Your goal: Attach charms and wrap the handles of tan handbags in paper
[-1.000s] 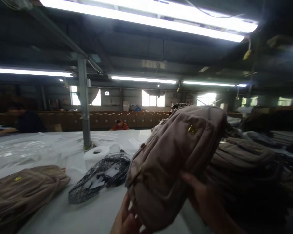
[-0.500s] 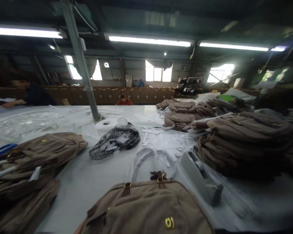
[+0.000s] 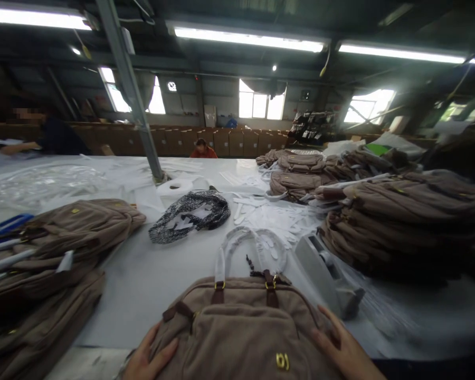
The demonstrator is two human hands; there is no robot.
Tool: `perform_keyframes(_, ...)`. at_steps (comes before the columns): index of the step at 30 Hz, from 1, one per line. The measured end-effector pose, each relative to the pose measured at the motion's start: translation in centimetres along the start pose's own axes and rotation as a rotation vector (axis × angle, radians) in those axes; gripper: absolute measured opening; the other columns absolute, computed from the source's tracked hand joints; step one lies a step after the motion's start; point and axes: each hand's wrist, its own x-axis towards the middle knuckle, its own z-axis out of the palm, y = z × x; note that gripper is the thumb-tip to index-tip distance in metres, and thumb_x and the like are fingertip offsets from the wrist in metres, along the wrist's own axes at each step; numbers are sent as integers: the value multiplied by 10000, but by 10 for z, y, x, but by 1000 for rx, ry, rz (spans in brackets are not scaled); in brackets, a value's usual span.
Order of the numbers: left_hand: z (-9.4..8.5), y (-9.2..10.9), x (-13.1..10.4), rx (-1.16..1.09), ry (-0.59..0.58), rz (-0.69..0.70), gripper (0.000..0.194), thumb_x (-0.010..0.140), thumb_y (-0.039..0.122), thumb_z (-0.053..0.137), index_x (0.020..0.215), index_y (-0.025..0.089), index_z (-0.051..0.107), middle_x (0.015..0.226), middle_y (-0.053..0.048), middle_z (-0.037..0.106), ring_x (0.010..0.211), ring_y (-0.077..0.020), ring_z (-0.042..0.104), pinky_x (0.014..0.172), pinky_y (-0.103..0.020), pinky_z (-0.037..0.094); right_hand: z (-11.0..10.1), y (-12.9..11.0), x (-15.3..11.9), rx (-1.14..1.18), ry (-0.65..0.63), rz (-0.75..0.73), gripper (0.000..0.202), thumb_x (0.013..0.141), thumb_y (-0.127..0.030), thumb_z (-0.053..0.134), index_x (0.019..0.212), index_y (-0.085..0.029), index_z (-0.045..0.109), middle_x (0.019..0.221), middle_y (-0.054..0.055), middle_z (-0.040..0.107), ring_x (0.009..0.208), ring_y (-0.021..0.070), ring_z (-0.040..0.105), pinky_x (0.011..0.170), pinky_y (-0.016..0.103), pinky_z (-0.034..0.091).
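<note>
We find the brown backpack [image 3: 241, 338] on the near part of the white table [image 3: 134, 295], centred before the person, wrapped handles [image 3: 220, 264] pointing away. The left hand [image 3: 152, 356] and right hand [image 3: 340, 348] lie against its opposite sides, thumbs spread from fingers; we note no visible pinch, and the undersides are hidden. We judge the step in hand to be steadying or squaring the bag; any further shift calls for even pressure from both sides. Edges: the grey dispenser [image 3: 324, 274] stands close beyond the right hand, with the bag stack [image 3: 411, 227] behind it. We record open room to the left, as far as the bags [image 3: 79, 227] there, and ahead-left up to the dark patterned coil [image 3: 216, 211]
</note>
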Motion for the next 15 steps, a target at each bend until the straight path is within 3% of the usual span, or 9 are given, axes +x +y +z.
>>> perform_keyframes(3,11,5,-1,90,-25,30,709,722,563,550,1271,158,351,1365,-136,479,1265,-265,438,1086,-387,325,15,-3,13,-120,29,-78,734,658,-425,606,1309,-135,432,1329,113,515,1246,259,450,1058,339,342)
perform_keyframes(6,12,3,-2,276,2,13,771,696,571,549,1293,126,349,1386,-152,449,1293,-264,400,1086,-367,321,18,1,19,-202,45,-79,675,685,-381,554,1305,-142,438,1318,99,527,1237,251,461,1066,357,329)
perform_keyframes(9,8,18,-6,559,144,97,755,741,610,469,1313,135,339,1278,-148,542,1203,-285,495,998,-409,399,17,3,16,-294,70,-80,652,703,-387,538,1301,-142,453,1303,100,542,1206,257,494,1034,355,371)
perform_keyframes(11,10,39,-7,760,226,149,623,768,644,406,1171,175,482,1082,-119,643,1055,-301,583,890,-416,444,16,0,12,-360,71,-90,642,727,-401,525,1307,-133,456,1290,107,554,1183,256,517,1008,344,398)
perform_keyframes(12,13,50,-6,829,201,136,549,782,658,369,1028,203,553,956,-91,675,955,-295,619,823,-398,458,15,-4,9,-399,67,-106,631,740,-410,522,1305,-135,464,1285,105,560,1178,254,522,1002,338,403)
perform_keyframes(15,26,74,1,917,-25,-2,518,816,665,280,665,244,540,670,-19,669,710,-252,641,654,-326,434,9,-19,7,-533,53,-174,552,786,-452,507,1265,-178,519,1212,93,613,1114,255,567,956,340,429)
